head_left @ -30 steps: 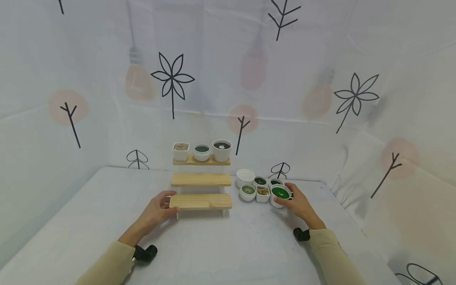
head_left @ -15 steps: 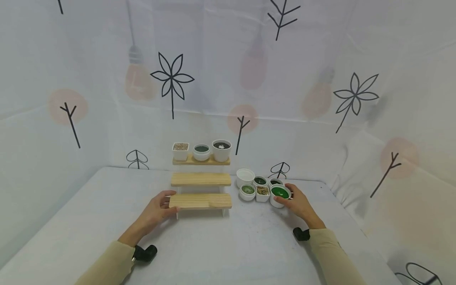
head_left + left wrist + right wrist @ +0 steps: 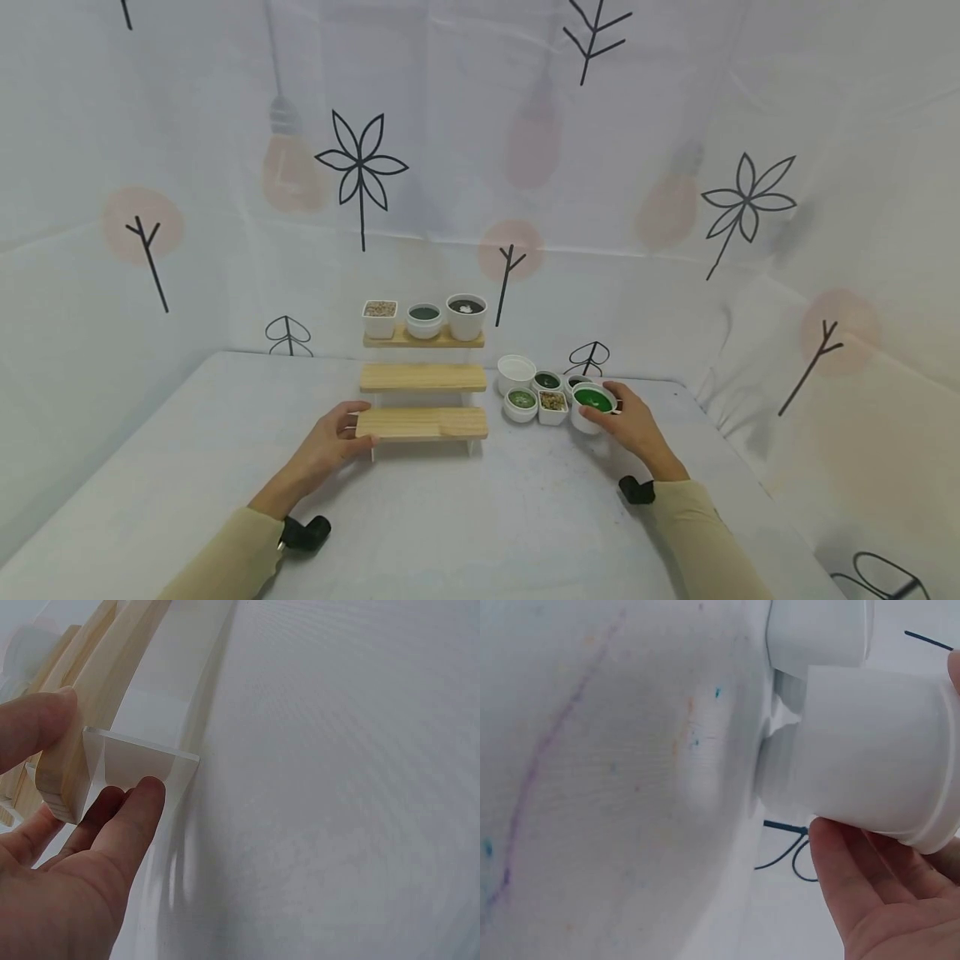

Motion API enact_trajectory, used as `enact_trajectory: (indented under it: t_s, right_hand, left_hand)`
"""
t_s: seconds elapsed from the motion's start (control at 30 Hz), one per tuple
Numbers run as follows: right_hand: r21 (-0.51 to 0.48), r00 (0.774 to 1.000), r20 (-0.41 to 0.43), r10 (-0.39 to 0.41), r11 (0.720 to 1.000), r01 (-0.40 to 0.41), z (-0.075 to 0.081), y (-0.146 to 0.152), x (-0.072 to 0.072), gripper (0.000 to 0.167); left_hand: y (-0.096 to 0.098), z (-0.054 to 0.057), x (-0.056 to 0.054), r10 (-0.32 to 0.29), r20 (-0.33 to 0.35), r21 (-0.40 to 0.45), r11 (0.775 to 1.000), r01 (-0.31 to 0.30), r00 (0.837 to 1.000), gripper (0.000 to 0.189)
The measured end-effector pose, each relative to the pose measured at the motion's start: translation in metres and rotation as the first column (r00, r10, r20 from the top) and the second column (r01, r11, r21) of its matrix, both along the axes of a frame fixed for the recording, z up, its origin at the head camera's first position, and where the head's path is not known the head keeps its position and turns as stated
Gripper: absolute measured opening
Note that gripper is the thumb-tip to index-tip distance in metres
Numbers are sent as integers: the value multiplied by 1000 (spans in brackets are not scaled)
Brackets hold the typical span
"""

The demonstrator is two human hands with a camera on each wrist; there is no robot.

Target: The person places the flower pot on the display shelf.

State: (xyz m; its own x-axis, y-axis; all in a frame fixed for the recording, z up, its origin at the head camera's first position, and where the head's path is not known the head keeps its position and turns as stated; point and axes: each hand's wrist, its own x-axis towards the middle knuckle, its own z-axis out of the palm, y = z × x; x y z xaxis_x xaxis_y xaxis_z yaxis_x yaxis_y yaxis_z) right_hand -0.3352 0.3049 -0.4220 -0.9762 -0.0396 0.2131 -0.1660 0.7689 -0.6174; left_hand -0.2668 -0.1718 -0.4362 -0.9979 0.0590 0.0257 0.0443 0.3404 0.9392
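Observation:
My left hand (image 3: pixel 330 443) grips the left end of the lowest board of a three-tier wooden display stand (image 3: pixel 423 423). In the left wrist view its thumb lies on the wooden board (image 3: pixel 105 671), with fingertips by the clear leg (image 3: pixel 135 754) below. On the right, my right hand (image 3: pixel 636 425) holds a white cup (image 3: pixel 585 419) with bright green contents, thumb at the near side and fingers round the back. From the right wrist, the cup's plain white wall (image 3: pixel 877 750) shows, its base just off the tabletop.
Beside the held cup sit a larger white bowl (image 3: pixel 516 367), a green-filled round pot (image 3: pixel 521 412), a square pot (image 3: pixel 552 417) and two dark-filled pots behind. The top tier bears a square pot (image 3: pixel 380 323), a round pot (image 3: pixel 424 327) and a tall cup (image 3: pixel 467 327).
The right hand has raised the green-filled cup slightly and shifted it a little to the right. The left hand stays at the stand's lowest board.

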Motion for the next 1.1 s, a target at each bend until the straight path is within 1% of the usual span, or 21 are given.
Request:
enact_trajectory:
  t_s: [0.27, 0.43, 0.6, 0.77, 0.97, 1.1]
  right_hand:
    - [-30, 996, -86, 8, 999, -11, 6, -6, 5, 84]
    - [-64, 988, -153, 10, 998, -20, 13, -15, 10, 80]
    - [-87, 981, -194, 23, 995, -40, 18, -25, 16, 78]
    - [-94, 971, -232, 60, 992, -83, 22, -37, 21, 76]
    - [-78, 945, -303, 121, 986, -151, 28, -53, 29, 74]
    - [-65, 940, -306, 152, 981, -180, 31, -64, 34, 74]
  left_hand:
    - [0, 0, 0, 5, -5, -11, 1000, -5, 1000, 62]
    - [0, 0, 0, 1, -9, -11, 1000, -1, 1000, 63]
    - [0, -1, 0, 1, -7, -7, 1000, -1, 1000, 63]
    - [-1, -2, -1, 0, -7, 3, 1000, 0, 1000, 63]
    - [-1, -2, 0, -5, -11, 0, 1000, 5, 1000, 64]
    - [-1, -2, 0, -8, -13, -5, 1000, 8, 1000, 65]
